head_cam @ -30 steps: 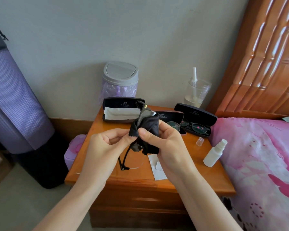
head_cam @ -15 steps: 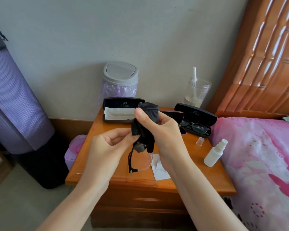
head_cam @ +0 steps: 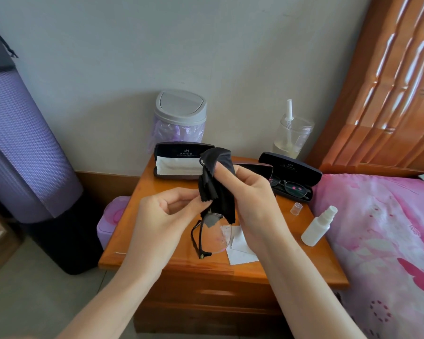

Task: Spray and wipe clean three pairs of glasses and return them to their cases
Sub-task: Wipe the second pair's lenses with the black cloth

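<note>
Glasses, black half-rimmed with clear lenses (head_cam: 217,237), hang below both sets of fingers. Right hand (head_cam: 252,199) curls round a black microfibre cloth (head_cam: 218,167), pinching the upper lens through it; left hand (head_cam: 164,216) pinches the frame. Uneven rubbing may twist the bridge or loosen the grip.

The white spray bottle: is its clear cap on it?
No, the clear cap stands apart from the white spray bottle on the nightstand.
</note>
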`<state>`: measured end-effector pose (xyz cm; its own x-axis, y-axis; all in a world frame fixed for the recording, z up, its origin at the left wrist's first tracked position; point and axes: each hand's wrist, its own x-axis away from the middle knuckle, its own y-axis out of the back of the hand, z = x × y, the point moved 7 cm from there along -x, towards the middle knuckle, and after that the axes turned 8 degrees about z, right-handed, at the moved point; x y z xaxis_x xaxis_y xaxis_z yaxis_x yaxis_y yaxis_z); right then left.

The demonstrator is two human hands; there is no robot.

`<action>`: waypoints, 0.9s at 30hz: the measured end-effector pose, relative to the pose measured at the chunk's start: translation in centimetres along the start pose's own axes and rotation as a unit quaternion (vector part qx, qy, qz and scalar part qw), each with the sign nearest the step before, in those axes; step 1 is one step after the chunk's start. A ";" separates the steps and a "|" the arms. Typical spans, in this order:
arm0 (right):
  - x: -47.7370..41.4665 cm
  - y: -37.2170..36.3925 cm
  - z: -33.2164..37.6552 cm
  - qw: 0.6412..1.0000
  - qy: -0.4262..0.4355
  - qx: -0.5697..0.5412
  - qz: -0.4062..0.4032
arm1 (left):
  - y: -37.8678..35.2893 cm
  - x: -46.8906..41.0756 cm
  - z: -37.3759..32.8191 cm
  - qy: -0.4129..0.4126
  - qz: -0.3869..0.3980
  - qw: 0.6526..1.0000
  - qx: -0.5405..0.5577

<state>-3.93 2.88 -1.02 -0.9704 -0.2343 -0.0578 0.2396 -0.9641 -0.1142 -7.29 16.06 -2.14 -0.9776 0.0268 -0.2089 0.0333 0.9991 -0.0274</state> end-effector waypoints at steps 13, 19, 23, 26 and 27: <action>0.2 1.0 0.8 0.991 0.033 0.093 0.090 | 0.4 0.1 -0.3 -0.015 0.002 1.000 0.008; 0.0 0.2 1.3 0.998 0.043 0.035 0.022 | 0.3 0.0 -0.6 -0.022 0.012 0.999 -0.045; 0.1 0.5 1.2 0.997 0.055 0.034 -0.031 | 0.2 0.2 -0.7 -0.020 0.000 1.000 -0.016; 0.4 0.8 0.4 0.998 0.043 0.025 -0.037 | 0.2 0.2 -0.3 -0.010 -0.012 1.000 0.004; 0.5 1.0 0.1 0.999 0.037 0.021 -0.035 | 0.3 0.2 -0.2 -0.005 -0.015 1.000 0.012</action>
<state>-4.18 1.84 -1.10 -0.9796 -0.1582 -0.1241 0.1687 -0.9824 -0.0796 -7.56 16.37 -2.00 -0.9759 -0.0035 -0.2183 0.0092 0.9983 -0.0572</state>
